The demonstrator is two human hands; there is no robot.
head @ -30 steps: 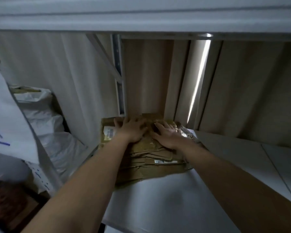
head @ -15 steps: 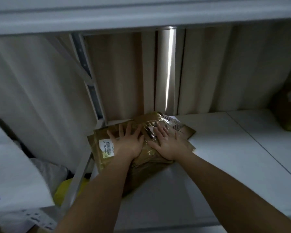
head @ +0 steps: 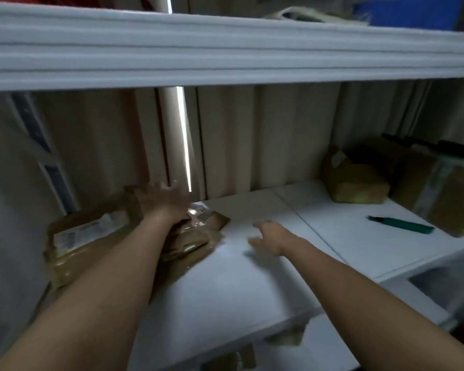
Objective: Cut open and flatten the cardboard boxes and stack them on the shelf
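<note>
A stack of flattened brown cardboard boxes (head: pixel 86 245) lies at the left end of the white shelf (head: pixel 225 285). My left hand (head: pixel 164 202) rests flat on top of the stack with its fingers spread. My right hand (head: pixel 268 235) hovers open over the bare shelf, just right of the stack and apart from it. A green box cutter (head: pixel 402 225) lies on the shelf farther right. Two brown cardboard boxes, one small (head: pixel 356 183) and one larger (head: pixel 445 194), stand at the shelf's right end.
A white upper shelf board (head: pixel 225 46) runs across the top of the view, with a blue thing on it. Beige curtains (head: pixel 265 135) hang behind the shelf. A metal upright (head: pixel 46 156) stands at the left. More cardboard shows on the level below (head: pixel 287 338).
My right hand has lifted off the cardboard stack and moved right over the bare shelf. The view has swung right, which brings the cutter and the standing boxes into sight.
</note>
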